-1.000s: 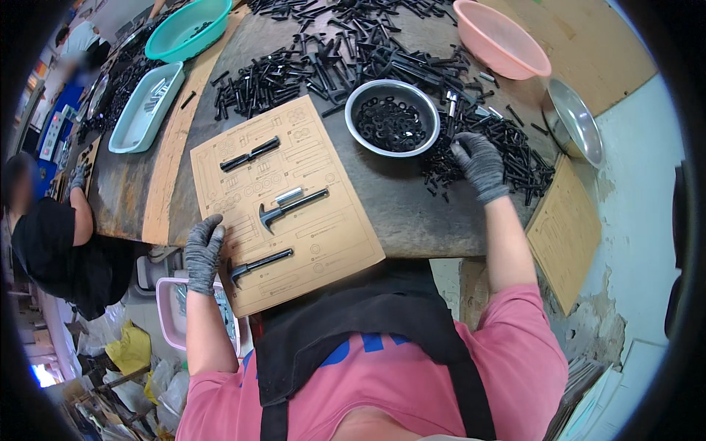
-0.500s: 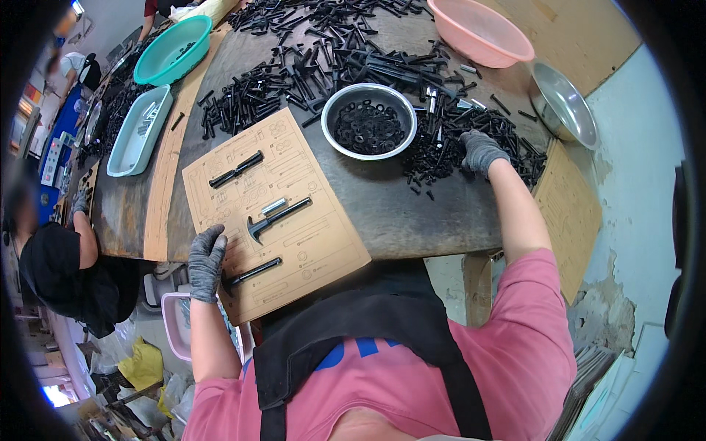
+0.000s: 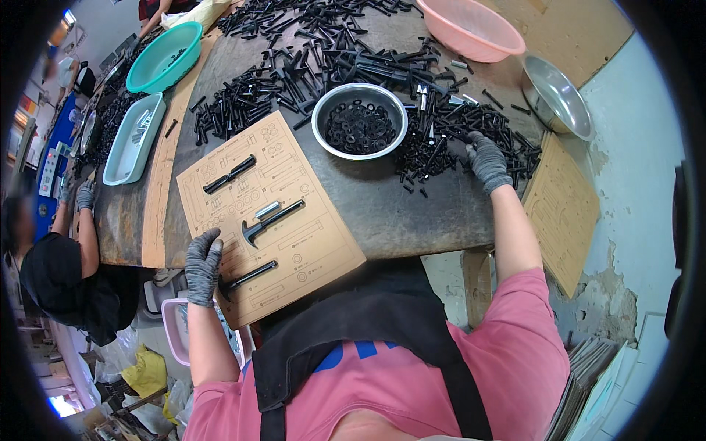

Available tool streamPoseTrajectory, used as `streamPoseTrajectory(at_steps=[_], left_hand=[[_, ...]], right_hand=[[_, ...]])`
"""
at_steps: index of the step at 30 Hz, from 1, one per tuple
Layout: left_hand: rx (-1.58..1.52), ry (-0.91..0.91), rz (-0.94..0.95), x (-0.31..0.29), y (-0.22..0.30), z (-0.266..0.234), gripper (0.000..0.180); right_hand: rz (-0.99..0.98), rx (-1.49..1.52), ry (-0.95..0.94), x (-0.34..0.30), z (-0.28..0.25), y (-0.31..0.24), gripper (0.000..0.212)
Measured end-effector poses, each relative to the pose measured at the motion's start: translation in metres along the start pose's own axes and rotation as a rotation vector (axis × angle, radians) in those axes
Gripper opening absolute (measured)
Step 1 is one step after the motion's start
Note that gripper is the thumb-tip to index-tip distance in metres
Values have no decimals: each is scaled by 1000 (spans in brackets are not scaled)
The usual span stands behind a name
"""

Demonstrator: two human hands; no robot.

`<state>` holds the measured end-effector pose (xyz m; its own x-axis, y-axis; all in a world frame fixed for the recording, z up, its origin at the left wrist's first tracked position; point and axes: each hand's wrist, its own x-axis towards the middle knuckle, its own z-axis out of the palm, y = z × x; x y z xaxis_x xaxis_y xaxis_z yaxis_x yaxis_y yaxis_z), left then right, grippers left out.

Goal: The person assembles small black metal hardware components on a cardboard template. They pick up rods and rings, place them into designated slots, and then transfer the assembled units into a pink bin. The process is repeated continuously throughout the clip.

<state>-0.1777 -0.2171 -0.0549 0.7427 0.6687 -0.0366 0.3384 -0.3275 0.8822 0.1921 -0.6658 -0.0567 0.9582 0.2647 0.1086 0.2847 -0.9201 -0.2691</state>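
My left hand (image 3: pixel 204 267), in a grey knit glove, grips the left edge of a tan cardboard sheet (image 3: pixel 323 242) printed with part outlines. The sheet overhangs the table's near edge. On it lie a black bolt-like rod (image 3: pixel 229 174), a small silver sleeve (image 3: pixel 268 210), a black T-shaped piece with a curved head (image 3: pixel 273 222) and a similar black piece (image 3: pixel 251 275) beside my left fingers. My right hand (image 3: pixel 488 163), gloved alike, is at the near right of a heap of small black bolts (image 3: pixel 426 158). Its fingers are drawn together; anything between them is hidden.
A steel bowl (image 3: pixel 316 132) of black washers stands beyond the sheet. Black rods (image 3: pixel 235 110) heap behind it. A pink basin (image 3: pixel 471 40) and a steel basin (image 3: pixel 562 99) sit far right. Left are a green basin (image 3: pixel 165 55), a pale tray (image 3: pixel 136 140) and a co-worker (image 3: pixel 73 272).
My right hand has shifted slightly right and toward me at the bolt heap. My left hand keeps its place at the sheet's edge. The view has shifted a little.
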Motion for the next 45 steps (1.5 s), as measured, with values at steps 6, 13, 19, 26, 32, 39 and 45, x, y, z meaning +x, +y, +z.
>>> streamPoseTrajectory(at_steps=[6, 13, 19, 26, 32, 39, 45], left_hand=[[87, -15, 132, 5, 5, 5, 25], [23, -49, 7, -1, 23, 9, 23], [84, -92, 197, 3, 50, 19, 24], [-116, -566, 265, 10, 119, 81, 52], [192, -646, 464, 21, 144, 115, 63], [62, -831, -131, 62, 125, 83, 47], [756, -494, 434, 117, 100, 80, 27]], right_hand=[[-484, 114, 44, 14, 8, -9, 26], [-568, -301, -53, 30, 22, -14, 24], [-672, -121, 118, 8, 2, -9, 24], [-915, 225, 60, -35, -31, -110, 23], [-1124, 271, 18, -60, -5, -216, 12], [-991, 357, -197, -42, 21, -263, 21], [-630, 516, -161, -40, 51, -285, 24]])
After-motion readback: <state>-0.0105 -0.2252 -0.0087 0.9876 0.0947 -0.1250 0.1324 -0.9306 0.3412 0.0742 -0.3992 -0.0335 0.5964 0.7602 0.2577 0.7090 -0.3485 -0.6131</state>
